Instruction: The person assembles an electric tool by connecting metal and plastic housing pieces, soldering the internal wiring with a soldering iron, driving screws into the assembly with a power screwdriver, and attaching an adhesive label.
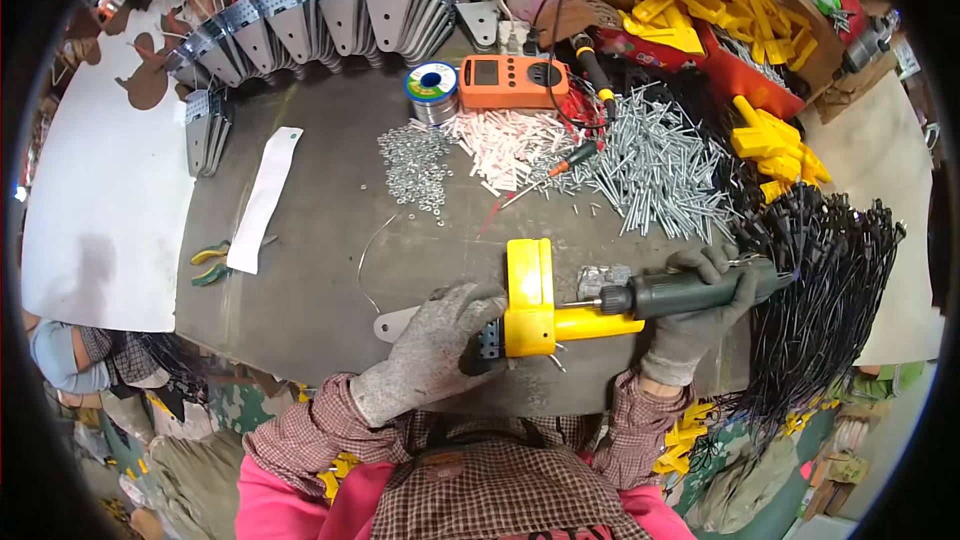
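Observation:
My gloved left hand (425, 345) is closed around a metal plate (395, 324) with a rounded end and the yellow plastic housing (530, 290) joined to it. A yellow handle (598, 324) sticks out to the right of the housing. My gloved right hand (685, 340) grips a dark green electric screwdriver (690, 290), held level. Its bit points left, and the tip meets or nearly meets the housing's right side. Short wire ends (557, 360) poke out below the housing. A small greyish lump (603, 278) lies just behind the bit.
Behind my hands lie piles of nuts (412, 165), pinkish sleeves (505, 145) and screws (665, 165). A solder spool (433, 108) and an orange multimeter (490, 98) stand farther back. Pliers (212, 265) and a white strip (262, 205) are left; black cables (820, 290) hang right.

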Tool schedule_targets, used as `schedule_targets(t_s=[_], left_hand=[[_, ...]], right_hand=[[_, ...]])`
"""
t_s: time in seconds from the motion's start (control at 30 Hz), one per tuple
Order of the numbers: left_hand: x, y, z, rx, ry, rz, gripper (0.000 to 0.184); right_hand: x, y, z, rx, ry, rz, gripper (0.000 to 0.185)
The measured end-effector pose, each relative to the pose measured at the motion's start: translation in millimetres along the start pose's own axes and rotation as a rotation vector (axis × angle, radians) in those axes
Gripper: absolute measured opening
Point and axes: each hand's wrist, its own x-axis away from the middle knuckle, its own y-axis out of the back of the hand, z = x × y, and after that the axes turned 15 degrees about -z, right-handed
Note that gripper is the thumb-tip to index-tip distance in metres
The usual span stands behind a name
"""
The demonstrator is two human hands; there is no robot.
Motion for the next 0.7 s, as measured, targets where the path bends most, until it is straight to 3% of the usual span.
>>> schedule_targets(t_s=[0.27, 0.33, 0.47, 0.53, 0.6, 0.67, 0.7], left_hand=[[-1.7, 3.6, -4.4, -0.024, 0.094, 0.04, 0.07], [-1.1, 1.5, -1.3, 0.031, 0.061, 0.004, 0.069], [-12.3, 24.3, -1.9, 0.072, 0.184, 0.027, 0.071], [-26.2, 43.9, 32.8, 0.262, 0.293, -0.339, 0.054], [-49.4, 82.9, 64.3, -0.58, 0.141, -0.398, 0.033], [-51.5, 89.5, 113.6, -0.827, 0.061, -0.177, 0.02], [-59.2, 92.8, 112.8, -0.828, 0.063, -0.186, 0.02]], right_hand=[[2.2, 6.7, -9.2, 0.005, 0.04, -0.07, 0.03], [-1.0, 13.1, -8.8, -0.085, -0.038, 0.038, 0.029], [10.1, -2.6, -17.4, 0.065, -0.011, 0.019, 0.04], [5.1, 6.1, -17.6, 0.094, 0.038, 0.033, 0.053], [7.6, 5.1, -16.5, 0.19, 0.063, 0.01, 0.05], [7.4, 7.8, -16.4, 0.143, 0.027, 0.041, 0.05], [4.5, 7.2, -17.3, 0.098, -0.002, 0.071, 0.049]])
